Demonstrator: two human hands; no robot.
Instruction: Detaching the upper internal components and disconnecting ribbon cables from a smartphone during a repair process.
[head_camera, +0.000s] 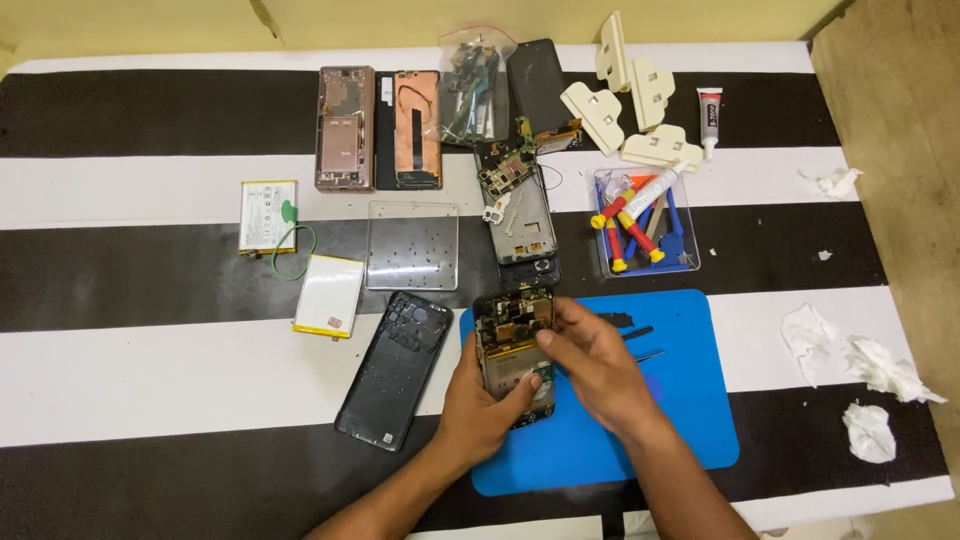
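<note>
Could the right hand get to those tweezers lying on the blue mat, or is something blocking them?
Probably yes. The tweezers lie bare on the blue mat just beside the right hand, with nothing over or between them. That hand is now touching the opened phone, which the left hand holds.

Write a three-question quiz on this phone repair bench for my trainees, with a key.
1. True or false: the opened phone lies over the blue mat.
2. Which hand grips the phone's lower end: A left hand, B right hand?
3. What lies just left of the mat?

Key: 1 true. 2 A. 3 The black back cover.
</note>
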